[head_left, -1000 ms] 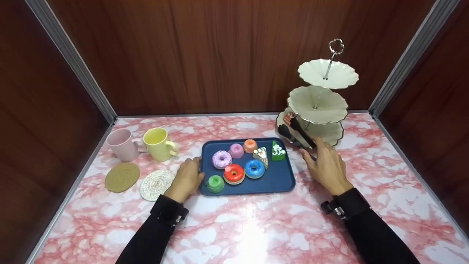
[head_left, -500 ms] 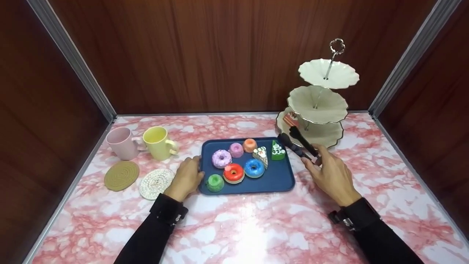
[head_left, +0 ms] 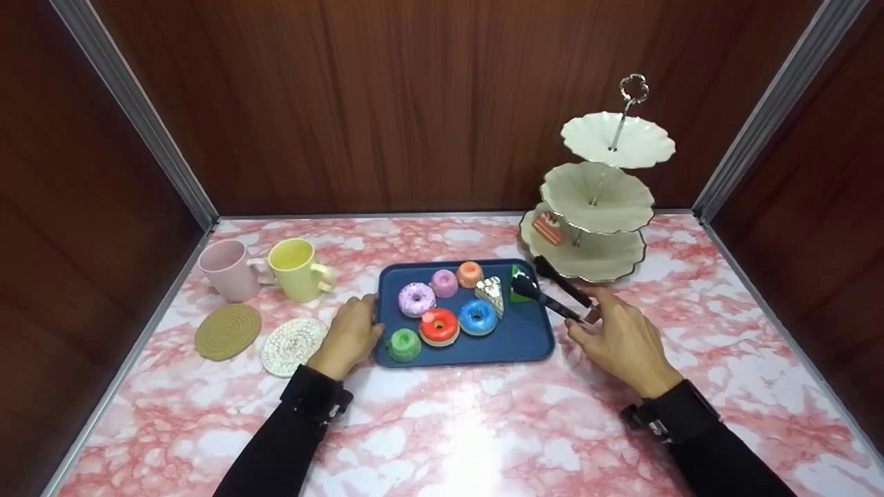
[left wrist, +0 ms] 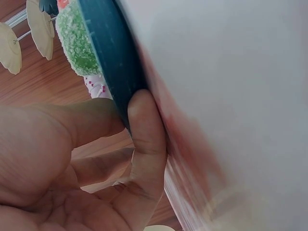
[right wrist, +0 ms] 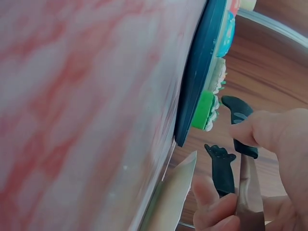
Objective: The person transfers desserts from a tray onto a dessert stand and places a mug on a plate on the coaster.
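Note:
My left hand [head_left: 347, 337] pinches the left rim of the dark blue tray [head_left: 521, 342]; in the left wrist view its fingers grip the tray's edge [left wrist: 115, 53]. In my right hand [head_left: 625, 342] is a pair of tongs [head_left: 558, 306] with black tips, spread apart. One tip lies over the green cake slice [head_left: 515, 297] and partly hides it; the other is just beyond the tray's right edge. Nothing is between the tips. Also on the tray are a white-topped cake slice [head_left: 491, 293], purple [head_left: 409, 304], red [head_left: 431, 337] and blue [head_left: 469, 327] donuts, and several small cakes.
A three-tier stand [head_left: 608, 259] stands at the back right, with a red-and-white cake slice [head_left: 548, 230] on its lowest plate. At left are a pink mug [head_left: 228, 273], a yellow mug [head_left: 293, 273], a tan coaster [head_left: 228, 333] and a white coaster [head_left: 291, 348].
The tongs have moved from the stand's lowest plate toward the tray's right side, leaving the red-and-white slice on the plate. Their tips have spread wider. The left hand stays on the tray.

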Motion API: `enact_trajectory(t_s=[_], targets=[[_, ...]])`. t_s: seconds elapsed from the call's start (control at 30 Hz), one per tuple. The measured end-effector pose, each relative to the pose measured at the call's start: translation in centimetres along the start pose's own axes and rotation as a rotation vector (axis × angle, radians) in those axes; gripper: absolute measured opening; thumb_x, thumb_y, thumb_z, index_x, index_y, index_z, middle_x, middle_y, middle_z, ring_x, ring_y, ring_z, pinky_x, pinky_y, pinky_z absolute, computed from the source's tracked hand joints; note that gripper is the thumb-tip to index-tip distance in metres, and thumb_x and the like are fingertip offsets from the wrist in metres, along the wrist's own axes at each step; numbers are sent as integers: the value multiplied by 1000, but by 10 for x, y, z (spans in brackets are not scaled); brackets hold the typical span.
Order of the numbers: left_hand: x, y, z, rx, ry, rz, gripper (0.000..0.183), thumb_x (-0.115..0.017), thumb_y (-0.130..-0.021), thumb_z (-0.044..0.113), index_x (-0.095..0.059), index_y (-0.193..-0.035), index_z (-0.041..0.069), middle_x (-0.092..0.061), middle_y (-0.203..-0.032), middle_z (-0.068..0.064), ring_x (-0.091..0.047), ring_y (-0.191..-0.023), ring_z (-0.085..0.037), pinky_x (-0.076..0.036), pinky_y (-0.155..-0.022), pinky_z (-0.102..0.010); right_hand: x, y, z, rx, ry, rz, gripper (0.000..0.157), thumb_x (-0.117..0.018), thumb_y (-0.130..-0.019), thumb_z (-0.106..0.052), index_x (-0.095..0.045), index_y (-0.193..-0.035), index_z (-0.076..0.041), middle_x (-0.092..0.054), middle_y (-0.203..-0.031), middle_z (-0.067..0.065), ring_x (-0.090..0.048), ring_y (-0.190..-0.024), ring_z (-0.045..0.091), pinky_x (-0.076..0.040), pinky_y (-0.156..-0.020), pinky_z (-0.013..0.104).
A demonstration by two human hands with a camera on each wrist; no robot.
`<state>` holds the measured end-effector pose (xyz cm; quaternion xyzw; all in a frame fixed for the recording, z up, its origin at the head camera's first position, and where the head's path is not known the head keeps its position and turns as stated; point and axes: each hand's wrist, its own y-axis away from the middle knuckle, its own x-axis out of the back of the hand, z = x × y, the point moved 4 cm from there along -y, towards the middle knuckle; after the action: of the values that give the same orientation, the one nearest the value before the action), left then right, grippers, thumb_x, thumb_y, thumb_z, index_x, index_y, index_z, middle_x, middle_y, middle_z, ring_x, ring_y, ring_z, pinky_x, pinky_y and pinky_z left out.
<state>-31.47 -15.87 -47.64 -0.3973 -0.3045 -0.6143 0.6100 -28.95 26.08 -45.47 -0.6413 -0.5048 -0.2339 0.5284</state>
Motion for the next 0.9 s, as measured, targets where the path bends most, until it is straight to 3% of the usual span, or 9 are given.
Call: enact_trajectory(t_s=[0.17, 0.4, 0.7, 0.9], targets=[[-1, 0, -1, 21, 7, -8, 54, -68, -80, 13, -50, -130, 3, -58, -102, -17, -56, -98, -31, -47, -90, -42, -4, 1, -1, -24, 15, -58, 55, -71, -70, -50, -54, -119, -30, -60, -76, -15, -58, -65, 12, -39, -46, 33], [-1, -1, 0, 22, 13, -16, 52, -68, -80, 13, -51, -129, 4, -58, -103, -17, -56, -98, -31, -47, -90, -43, -5, 2, -2, 15, 32, -98, 51, -71, -72, -48, -55, -116, -28, -64, -78, -15, -61, -69, 12, -41, -47, 34], [-2, -1, 0, 30, 19, -24, 55, -67, -80, 13, -49, -131, 4, -57, -107, -18, -56, -101, -32, -47, -92, -45, -5, 3, -3, 40, 25, -111, 55, -72, -71, -52, -55, -120, -33, -66, -76, -14, -61, -65, 11, -38, -43, 31], [-1, -1, 0, 14, -6, -10, 54, -69, -80, 14, -51, -129, 4, -58, -99, -14, -56, -97, -31, -47, -88, -43, -3, 4, -2, 31, 15, -139, 56, -67, -74, -56, -53, -124, -38, -63, -67, -15, -56, -57, 7, -33, -40, 28]])
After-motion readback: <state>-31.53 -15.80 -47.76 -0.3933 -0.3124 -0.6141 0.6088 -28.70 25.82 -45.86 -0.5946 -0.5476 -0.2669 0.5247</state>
